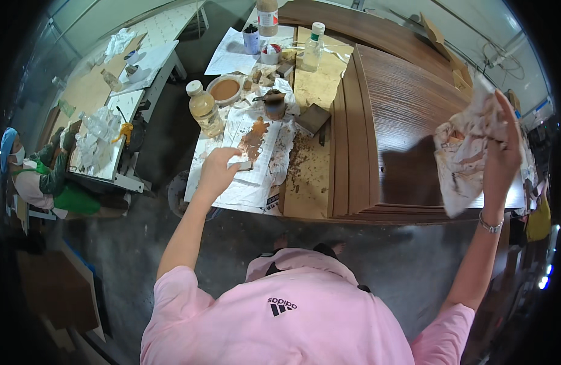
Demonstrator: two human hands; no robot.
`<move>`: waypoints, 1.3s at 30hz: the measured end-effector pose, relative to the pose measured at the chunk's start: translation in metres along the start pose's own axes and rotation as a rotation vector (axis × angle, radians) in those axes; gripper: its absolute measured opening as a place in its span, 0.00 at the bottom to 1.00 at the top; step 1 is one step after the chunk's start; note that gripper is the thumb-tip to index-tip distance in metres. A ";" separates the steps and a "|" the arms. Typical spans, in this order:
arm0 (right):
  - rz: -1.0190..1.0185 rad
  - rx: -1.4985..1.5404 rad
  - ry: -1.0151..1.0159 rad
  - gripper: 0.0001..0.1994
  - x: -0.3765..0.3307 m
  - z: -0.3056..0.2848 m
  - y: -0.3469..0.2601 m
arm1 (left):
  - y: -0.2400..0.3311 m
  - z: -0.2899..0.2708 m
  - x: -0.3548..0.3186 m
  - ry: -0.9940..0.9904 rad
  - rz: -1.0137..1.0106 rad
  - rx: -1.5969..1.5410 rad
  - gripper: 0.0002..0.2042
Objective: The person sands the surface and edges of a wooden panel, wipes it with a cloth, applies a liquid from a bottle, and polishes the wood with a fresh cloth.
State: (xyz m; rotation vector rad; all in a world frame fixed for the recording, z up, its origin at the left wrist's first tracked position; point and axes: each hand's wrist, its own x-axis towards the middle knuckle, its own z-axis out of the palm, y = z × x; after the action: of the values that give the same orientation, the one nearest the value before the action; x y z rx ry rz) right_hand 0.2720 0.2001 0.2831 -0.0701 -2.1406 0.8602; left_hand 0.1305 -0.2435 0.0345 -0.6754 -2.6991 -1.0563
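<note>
Worktop [201, 194]; dark brown board stack [408, 97] on its right; stained white cloth [463, 158] over boards' right end, right hand [504, 143] gripping it, fingers bent; left hand [221, 165] near brown smear [254, 140], fingers nearly closed, pinching small grey block [244, 165]

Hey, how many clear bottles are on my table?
3: a bottle beyond your left hand, a second bottle by the far end of the panel stack, a third bottle cut off at the top edge. Others may be hidden.

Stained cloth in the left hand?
No, the right hand holds the stained cloth, while the left hand holds a small flat piece.
</note>
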 end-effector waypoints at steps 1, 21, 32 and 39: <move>-0.076 -0.246 -0.044 0.35 -0.001 -0.001 0.009 | -0.013 0.009 -0.007 -0.048 0.007 0.117 0.13; -0.158 -0.615 -0.345 0.22 -0.047 0.025 0.038 | 0.207 0.020 0.048 -0.067 0.728 -0.526 0.25; -0.145 -0.581 -0.349 0.21 -0.042 0.023 0.036 | 0.211 0.037 0.089 0.063 0.722 -0.441 0.24; -0.155 -0.580 -0.353 0.22 -0.040 0.023 0.033 | 0.193 0.057 0.169 0.235 0.554 -0.296 0.20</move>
State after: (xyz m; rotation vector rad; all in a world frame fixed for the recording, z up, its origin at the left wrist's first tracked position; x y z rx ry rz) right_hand 0.2746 0.1998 0.2261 -0.0484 -2.6275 0.1446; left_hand 0.0721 -0.0213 0.1611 -1.1743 -1.9955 -1.2794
